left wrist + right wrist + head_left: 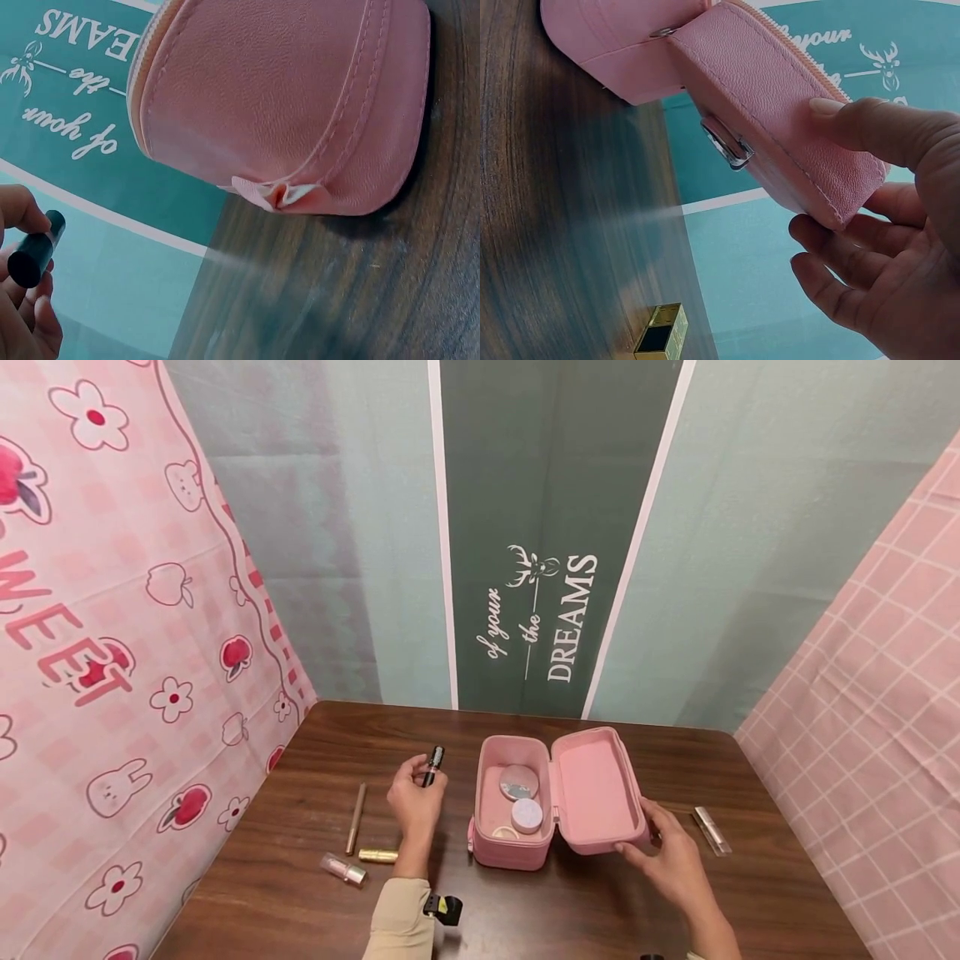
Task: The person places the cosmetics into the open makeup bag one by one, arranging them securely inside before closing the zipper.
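My left hand (417, 797) pinches a short black cosmetic tube (433, 766) between thumb and fingers, above the table to the left of a pink makeup case (512, 853). In the left wrist view the tube (36, 251) points its flat round end toward the camera. The case stands unzipped, with a round compact (519, 782), a small white-lidded jar (527, 815) and a pale round item (505, 832) inside. My right hand (673, 853) grips the outer edge of the opened lid (596, 785), thumb on its side wall and fingers beneath in the right wrist view.
Left of the case lie a thin brown pencil-like stick (356, 820), a gold tube (378, 856) and a clear-and-pink tube (343, 869). A clear-cased lipstick-like tube (711, 831) lies right of my right hand. Printed curtains (345, 527) border the wooden table (315, 760).
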{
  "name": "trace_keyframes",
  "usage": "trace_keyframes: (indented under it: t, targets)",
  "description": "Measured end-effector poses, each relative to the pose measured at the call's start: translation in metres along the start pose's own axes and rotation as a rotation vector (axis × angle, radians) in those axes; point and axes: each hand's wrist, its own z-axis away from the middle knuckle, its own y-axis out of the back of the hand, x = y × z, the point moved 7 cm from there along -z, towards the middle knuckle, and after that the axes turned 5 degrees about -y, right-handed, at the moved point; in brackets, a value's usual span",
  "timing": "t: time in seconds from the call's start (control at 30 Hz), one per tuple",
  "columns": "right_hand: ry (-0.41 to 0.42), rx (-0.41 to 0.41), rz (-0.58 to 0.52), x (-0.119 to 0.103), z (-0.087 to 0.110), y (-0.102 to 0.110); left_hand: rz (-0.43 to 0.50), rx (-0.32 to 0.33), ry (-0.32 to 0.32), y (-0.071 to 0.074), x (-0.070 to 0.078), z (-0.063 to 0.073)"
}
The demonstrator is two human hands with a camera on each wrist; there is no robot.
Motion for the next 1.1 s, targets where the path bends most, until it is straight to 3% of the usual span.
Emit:
trace_keyframes:
  t: [0.27,0.53,0.77,1.1]
  targets:
    - [-0.008,-0.01,0.006,-0.001,0.0,0.0,0.008,-0.028,-0.017,-0.01,0.009,0.001]
    - [0.004,0.0,0.013,-0.001,0.0,0.001,-0.041,-0.1,0.015,-0.022,0.017,0.004]
    - [0.0,0.001,0.021,-0.001,-0.002,0.001,-0.026,-0.14,0.006,-0.034,0.028,0.007]
    - [0.005,-0.004,0.021,-0.001,-0.002,0.001,-0.128,-0.221,0.066,-0.053,0.033,0.012]
